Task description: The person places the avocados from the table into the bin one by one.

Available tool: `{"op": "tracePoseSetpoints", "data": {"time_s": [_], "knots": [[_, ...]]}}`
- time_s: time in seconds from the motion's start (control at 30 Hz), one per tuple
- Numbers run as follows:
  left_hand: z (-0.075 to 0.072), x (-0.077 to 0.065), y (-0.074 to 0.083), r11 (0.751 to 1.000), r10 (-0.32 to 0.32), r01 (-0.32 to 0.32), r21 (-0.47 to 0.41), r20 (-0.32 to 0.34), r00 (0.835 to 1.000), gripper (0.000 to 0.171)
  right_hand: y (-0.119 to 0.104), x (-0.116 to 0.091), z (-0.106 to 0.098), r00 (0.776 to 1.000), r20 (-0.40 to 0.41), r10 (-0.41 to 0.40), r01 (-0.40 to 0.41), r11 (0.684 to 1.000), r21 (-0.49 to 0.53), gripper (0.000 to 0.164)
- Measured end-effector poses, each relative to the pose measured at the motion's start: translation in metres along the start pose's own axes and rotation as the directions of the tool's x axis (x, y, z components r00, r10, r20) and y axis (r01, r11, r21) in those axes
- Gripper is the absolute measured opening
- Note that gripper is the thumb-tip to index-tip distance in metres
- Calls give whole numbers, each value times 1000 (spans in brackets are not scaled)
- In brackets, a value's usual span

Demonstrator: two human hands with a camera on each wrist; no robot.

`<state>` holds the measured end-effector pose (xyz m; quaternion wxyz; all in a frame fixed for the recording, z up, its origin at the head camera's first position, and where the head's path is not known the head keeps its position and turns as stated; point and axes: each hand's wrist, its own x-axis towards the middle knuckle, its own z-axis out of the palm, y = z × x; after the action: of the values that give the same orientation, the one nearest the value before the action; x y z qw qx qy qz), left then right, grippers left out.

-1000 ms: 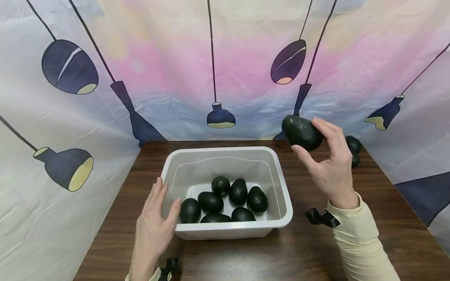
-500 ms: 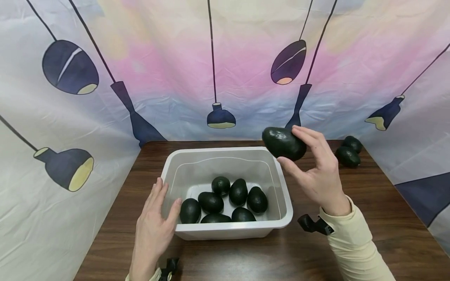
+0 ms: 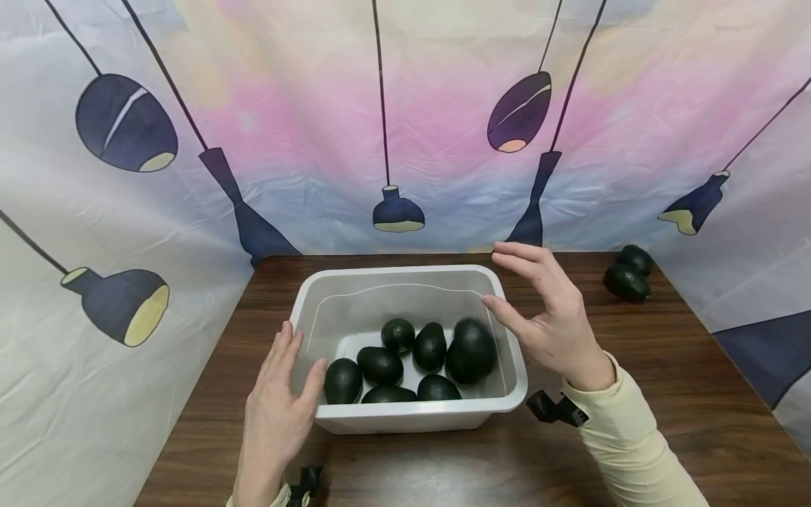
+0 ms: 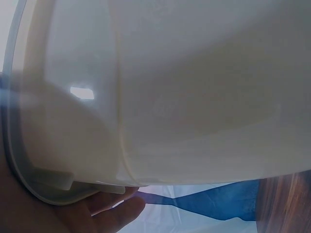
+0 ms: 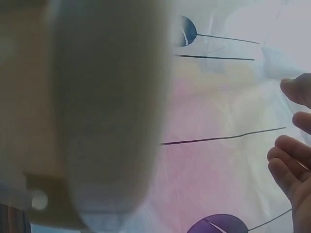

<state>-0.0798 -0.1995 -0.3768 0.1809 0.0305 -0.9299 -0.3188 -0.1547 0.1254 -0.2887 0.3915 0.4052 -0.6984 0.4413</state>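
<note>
A light grey plastic bin (image 3: 405, 421) stands on the table with several dark green avocados (image 3: 380, 365) inside. One avocado (image 3: 475, 345), slightly blurred, is at the bin's right side, overlapping another below it; whether it touches is unclear. My right hand (image 3: 552, 320) hovers by the bin's right rim, fingers spread and holding nothing. The right wrist view shows that hand (image 5: 295, 155) with its fingertips apart. My left hand (image 3: 275, 405) rests at the bin's left rim with fingers fairly straight. In the left wrist view, fingertips (image 4: 119, 216) show beyond the rim's corner.
Two more avocados (image 3: 627, 283) lie touching at the table's back right. The brown wood table (image 3: 684, 394) meets a hanging cloth (image 3: 304, 141) printed with lamps behind it. The bin's wall (image 5: 107, 97) fills the left of the right wrist view.
My right hand has moved left and down toward the bin and let go of its avocado, which is now inside the bin's right part. My left hand has stayed in place.
</note>
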Motion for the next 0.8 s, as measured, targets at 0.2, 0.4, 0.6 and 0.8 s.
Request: {"op": "tracePoseSetpoints", "data": {"time_s": [0.2, 0.4, 0.6, 0.8], "knots": [[2, 0, 0, 1000, -9, 9, 4, -2, 1000, 61, 2, 0, -7, 999, -19, 26, -27, 999, -17, 46], [1, 0, 1, 1000, -13, 13, 7, -1, 1000, 61, 29, -15, -23, 996, -35, 76, -78, 995, -58, 46], [0, 1, 3, 1000, -4, 4, 5, 0, 1000, 60, 59, -25, -45, 975, -183, 125, -152, 978, -142, 44], [1, 0, 3, 1000, -9, 9, 3, -2, 1000, 60, 108, -45, -83, 908, -347, 235, -337, 902, -271, 35]]}}
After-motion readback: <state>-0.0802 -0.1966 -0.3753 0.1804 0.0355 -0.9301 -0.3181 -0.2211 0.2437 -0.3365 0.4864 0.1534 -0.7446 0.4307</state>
